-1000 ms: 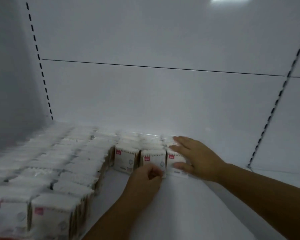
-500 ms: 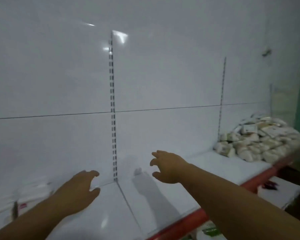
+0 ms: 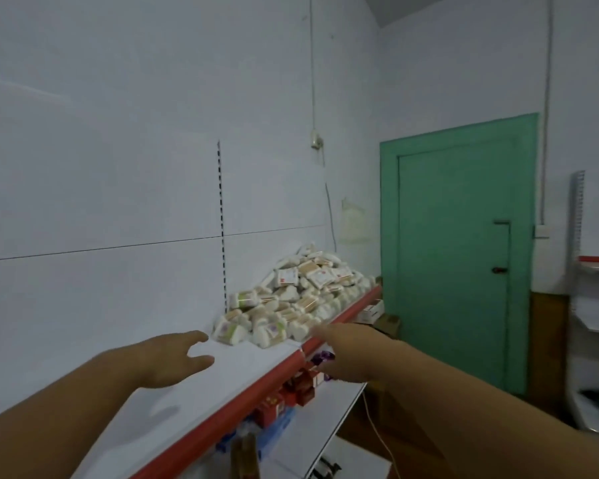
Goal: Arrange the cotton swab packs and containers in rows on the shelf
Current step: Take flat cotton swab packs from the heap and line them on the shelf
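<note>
Head view: left hand (image 3: 168,357) and right hand (image 3: 346,354), fingers spread and empty, reach toward the pile (image 3: 298,299) on the shelf (image 3: 242,361).

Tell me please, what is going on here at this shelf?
A person reaches both bare hands toward a loose pile of cotton swab packs at the far end of the white shelf. The left hand hovers open over the shelf. The right hand, blurred, is above the red front edge. Neither touches the pile, which is not yet in rows.
</note>
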